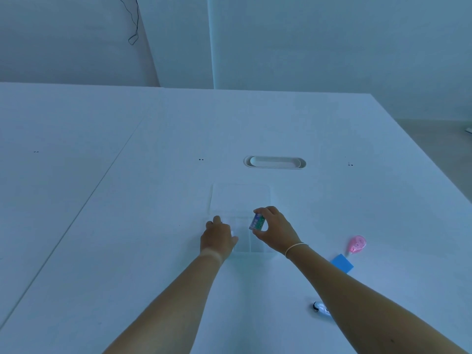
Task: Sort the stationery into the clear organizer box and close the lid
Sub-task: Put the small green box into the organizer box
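The clear organizer box (245, 247) lies on the white table in front of me, with its lid (241, 198) folded open flat behind it. My left hand (218, 237) rests on the box's left edge, fingers bent against it. My right hand (274, 229) hovers over the box's compartments and pinches a small blue-and-green box of stationery (257, 222) between thumb and fingers. To the right on the table lie a pink correction tape (356, 244), a blue sticky-note pad (342, 262) and a small white and black item (319, 308), partly hidden by my right forearm.
An oval white cable port (274, 162) sits in the table beyond the lid. The table's right edge runs diagonally at the far right. White walls rise behind the table, with a thin black cable (134, 26) hanging at the upper left.
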The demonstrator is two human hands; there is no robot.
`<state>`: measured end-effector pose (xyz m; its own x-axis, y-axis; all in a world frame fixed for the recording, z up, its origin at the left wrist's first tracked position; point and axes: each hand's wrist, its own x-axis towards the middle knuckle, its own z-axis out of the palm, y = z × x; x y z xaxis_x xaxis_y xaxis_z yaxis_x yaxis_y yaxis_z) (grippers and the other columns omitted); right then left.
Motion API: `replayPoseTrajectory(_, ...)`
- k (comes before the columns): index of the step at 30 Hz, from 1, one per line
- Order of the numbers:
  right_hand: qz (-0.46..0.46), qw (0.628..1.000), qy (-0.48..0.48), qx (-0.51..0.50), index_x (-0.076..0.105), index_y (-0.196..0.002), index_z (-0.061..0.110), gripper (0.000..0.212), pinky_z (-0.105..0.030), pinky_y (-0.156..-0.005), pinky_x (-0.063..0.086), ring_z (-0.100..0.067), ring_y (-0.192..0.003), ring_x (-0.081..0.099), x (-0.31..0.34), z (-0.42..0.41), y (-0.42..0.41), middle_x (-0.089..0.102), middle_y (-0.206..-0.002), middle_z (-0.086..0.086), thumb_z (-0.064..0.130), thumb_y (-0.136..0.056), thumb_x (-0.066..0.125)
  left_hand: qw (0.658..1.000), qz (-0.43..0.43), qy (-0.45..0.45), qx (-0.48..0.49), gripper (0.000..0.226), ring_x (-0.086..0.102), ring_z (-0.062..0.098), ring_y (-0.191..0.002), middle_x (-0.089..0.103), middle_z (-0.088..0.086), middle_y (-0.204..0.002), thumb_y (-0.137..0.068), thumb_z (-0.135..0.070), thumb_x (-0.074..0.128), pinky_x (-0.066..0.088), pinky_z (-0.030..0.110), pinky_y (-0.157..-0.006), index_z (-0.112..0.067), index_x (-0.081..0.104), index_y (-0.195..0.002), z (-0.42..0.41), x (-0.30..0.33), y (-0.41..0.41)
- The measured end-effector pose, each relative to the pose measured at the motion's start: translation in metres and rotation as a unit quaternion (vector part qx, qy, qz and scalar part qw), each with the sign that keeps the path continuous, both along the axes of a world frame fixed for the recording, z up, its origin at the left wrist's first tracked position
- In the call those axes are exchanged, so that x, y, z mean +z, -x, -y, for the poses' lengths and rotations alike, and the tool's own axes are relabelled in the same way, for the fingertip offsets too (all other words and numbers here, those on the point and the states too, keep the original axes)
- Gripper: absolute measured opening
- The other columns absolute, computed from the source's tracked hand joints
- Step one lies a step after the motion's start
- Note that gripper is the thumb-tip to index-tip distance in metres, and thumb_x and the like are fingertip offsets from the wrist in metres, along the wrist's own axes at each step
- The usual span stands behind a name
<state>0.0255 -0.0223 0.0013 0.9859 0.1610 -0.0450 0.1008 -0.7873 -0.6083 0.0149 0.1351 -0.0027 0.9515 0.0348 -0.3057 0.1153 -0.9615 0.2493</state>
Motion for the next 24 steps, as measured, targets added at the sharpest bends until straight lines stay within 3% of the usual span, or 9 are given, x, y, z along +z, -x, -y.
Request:
replayPoseTrajectory(8, -0.006, 1.000, -0.002, 0.005, 0.052, -0.123, 0.017, 0.044, -0.030, -0.090, 0.048, -0.024, -0.110, 0.054, -0.001, -0.006, -0.004, 0.053, -0.124, -0.007, 0.020, -0.081, 0.066, 0.998, 0.000, -0.036, -0.048, 0.034, 0.041, 0.030, -0.120, 0.043, 0.011, -0.130, -0.096, -0.026, 0.036, 0.047, 0.038, -0.089, -0.013, 0.064, -0.112, -0.008, 0.000, 0.002)
replayPoseTrajectory(17, -0.007, 1.000, -0.008, 0.028, 0.053, -0.123, 0.017, 0.044, -0.028, -0.089, 0.047, -0.023, -0.111, 0.053, -0.002, -0.023, -0.010, 0.053, -0.123, -0.007, 0.020, -0.081, 0.067, 0.998, 0.056, 0.029, -0.015, 0.045, 0.042, 0.026, -0.123, 0.045, 0.007, -0.134, -0.096, -0.024, 0.036, 0.048, 0.038, -0.094, -0.020, 0.040, -0.141, -0.035, 0.002, -0.006)
replayPoseTrajectory(24, -0.005, 0.997, 0.021, 0.069, 0.051, -0.124, 0.017, 0.045, -0.030, -0.093, 0.047, -0.022, -0.114, 0.050, -0.006, -0.043, -0.017, 0.054, -0.126, -0.005, 0.022, -0.082, 0.066, 0.993, -0.028, 0.062, -0.092, 0.084, 0.007, 0.020, -0.150, 0.008, -0.004, -0.162, -0.084, -0.051, 0.057, 0.023, 0.044, -0.120, -0.027, 0.013, -0.151, -0.064, 0.000, -0.003)
